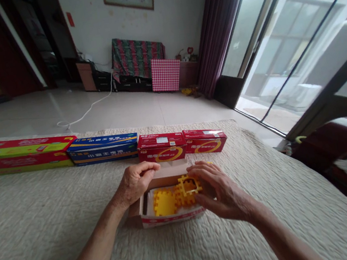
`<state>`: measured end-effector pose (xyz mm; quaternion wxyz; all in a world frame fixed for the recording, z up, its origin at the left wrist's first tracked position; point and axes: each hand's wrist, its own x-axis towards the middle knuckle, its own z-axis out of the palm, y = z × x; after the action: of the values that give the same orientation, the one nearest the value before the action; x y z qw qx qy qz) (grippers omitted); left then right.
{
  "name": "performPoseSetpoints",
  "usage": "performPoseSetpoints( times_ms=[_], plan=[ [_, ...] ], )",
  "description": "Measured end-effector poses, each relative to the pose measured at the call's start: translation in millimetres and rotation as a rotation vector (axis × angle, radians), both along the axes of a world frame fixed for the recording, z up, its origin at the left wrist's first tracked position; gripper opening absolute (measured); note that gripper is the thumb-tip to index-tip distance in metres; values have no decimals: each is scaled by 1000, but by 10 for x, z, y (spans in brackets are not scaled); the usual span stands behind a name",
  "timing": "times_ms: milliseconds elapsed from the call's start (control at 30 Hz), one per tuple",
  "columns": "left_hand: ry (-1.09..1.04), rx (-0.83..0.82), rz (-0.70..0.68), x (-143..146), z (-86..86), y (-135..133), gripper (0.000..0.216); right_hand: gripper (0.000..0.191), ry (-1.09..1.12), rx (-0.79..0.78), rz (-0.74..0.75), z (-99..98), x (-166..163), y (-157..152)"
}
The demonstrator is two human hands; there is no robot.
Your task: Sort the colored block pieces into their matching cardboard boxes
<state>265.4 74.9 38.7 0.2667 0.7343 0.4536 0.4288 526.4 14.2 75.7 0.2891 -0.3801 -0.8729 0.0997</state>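
A small cardboard box (174,219) stands open on the quilted cover, its rear lid flap (175,168) raised. Inside lie yellow plastic interlocking tiles with notched edges, among them a solid square tile (164,203). My left hand (137,180) is closed at the box's rear left corner, its fingertips at the edge of the flap. Between the thumb and fingers of my right hand (224,190) is a yellow notched frame tile (186,192) with an open centre, tilted over the right side of the box. My right fingers partly cover a further bit of yellow.
Behind the box stands a row of closed boxes: a long red and green one (26,155), a blue one (103,149), and two red ones (161,146). They rest on a pale quilted cover (57,210). A dark red glossy piece of furniture (337,143) is at right.
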Motion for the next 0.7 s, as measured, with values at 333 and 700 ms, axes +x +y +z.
performPoseSetpoints(
  times_ms=[333, 700],
  plan=[
    [13, -7, 2, 2, 4, -3, 25, 25, 325, 9, -206, -42, 206, 108],
    [-3, -6, 8, -4, -15, 4, 24, 44, 230, -133, -326, -798, 646, 547]
  ],
)
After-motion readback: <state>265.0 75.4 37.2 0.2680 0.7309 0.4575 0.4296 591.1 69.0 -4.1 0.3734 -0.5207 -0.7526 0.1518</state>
